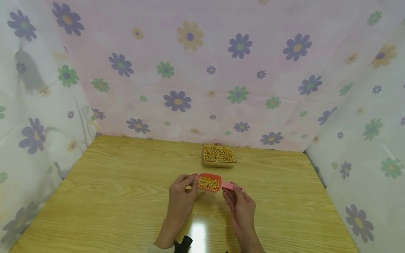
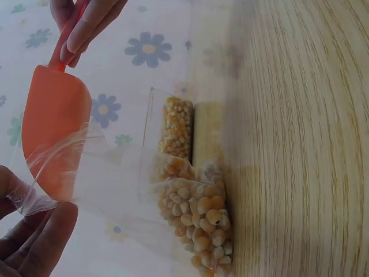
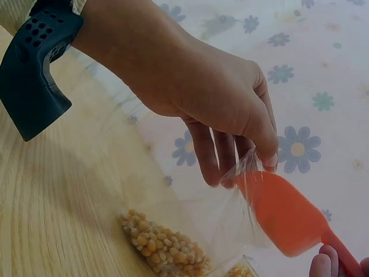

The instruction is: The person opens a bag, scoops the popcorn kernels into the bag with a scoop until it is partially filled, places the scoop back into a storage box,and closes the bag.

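My right hand [image 1: 243, 207] grips the handle of a red-orange scoop [image 2: 57, 109], thumb on top. In the head view, the scoop holds a load of yellow corn kernels [image 1: 209, 183]. A clear plastic bag [image 2: 118, 173] hangs from my left hand [image 1: 182, 198], whose thumb and fingers pinch its upper edge. The scoop's front end lies inside the bag's mouth, close to those left fingertips. Seen from the left wrist, more corn kernels [image 2: 199, 222] fill the bottom of the bag, low over the table. From above, the scoop and left hand mostly hide the bag.
A clear rectangular container [image 1: 219, 164] of corn kernels stands beyond the hands, near the back of the wooden table [image 1: 126, 189]. Flower-patterned cloth [image 1: 196, 77] encloses the table's back and sides. A dark wrist mount [image 3: 40, 69] sits on the left wrist.
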Tool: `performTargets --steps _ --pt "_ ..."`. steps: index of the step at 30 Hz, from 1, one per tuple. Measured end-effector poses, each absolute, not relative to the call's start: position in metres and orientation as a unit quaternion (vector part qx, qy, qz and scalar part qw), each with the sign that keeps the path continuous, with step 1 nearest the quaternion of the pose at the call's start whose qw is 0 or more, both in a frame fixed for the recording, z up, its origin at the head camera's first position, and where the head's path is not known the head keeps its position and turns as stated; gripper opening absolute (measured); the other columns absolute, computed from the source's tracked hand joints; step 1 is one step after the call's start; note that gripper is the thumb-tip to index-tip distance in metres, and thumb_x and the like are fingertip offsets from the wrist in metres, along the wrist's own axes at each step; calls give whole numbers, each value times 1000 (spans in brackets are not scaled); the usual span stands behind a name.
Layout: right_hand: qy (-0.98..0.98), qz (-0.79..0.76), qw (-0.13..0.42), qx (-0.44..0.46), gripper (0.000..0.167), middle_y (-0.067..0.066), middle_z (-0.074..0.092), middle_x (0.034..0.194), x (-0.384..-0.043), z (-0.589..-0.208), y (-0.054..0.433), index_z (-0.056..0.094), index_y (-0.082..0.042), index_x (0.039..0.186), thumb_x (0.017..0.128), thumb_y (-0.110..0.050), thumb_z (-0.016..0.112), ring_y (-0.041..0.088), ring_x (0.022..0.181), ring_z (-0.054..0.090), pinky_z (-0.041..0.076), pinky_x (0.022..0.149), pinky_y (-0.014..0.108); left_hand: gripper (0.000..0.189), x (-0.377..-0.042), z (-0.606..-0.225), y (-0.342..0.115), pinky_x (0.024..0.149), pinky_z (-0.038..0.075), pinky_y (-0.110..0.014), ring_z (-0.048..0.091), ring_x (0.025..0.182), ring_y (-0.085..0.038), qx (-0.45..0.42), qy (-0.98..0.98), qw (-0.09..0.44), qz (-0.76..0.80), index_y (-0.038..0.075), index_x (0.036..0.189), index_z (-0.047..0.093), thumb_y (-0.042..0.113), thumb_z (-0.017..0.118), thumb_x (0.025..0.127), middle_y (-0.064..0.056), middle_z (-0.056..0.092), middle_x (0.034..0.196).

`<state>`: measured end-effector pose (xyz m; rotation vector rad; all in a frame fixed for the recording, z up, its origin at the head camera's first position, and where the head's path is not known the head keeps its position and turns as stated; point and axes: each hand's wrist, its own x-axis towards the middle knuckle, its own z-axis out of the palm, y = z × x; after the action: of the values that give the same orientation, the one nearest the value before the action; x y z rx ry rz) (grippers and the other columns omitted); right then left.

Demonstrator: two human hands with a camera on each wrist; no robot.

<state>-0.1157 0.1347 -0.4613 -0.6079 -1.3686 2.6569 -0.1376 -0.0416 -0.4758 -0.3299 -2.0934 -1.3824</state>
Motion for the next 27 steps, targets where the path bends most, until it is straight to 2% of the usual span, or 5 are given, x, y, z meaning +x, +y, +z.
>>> performTargets --steps 7,13,27 --pt "-495 842 85 -196 27 7 77 86 -117 -458 130 70 8 112 105 -15 59 15 82 77 62 79 27 15 -138 -474 -42 53 53 -13 67 74 -13 -116 -799 284 -518 -4 106 78 -1 72 93 -9 69 89" --pt "-543 814 99 -179 37 8 77 94 -117 -458 128 63 16 123 104 -16 60 15 86 77 61 82 29 15 -139 -474 -42 54 53 -14 68 73 -13 -116 -807 284 -504 -4 106 78 -2 71 93 -8 69 88" --pt "-611 766 151 -131 32 21 75 105 -114 -453 122 67 15 119 102 -12 63 15 85 77 62 78 31 15 -141 -472 -42 54 54 -13 67 73 -13 -110 -801 280 -517 -4 106 78 -2 71 93 -8 69 88"
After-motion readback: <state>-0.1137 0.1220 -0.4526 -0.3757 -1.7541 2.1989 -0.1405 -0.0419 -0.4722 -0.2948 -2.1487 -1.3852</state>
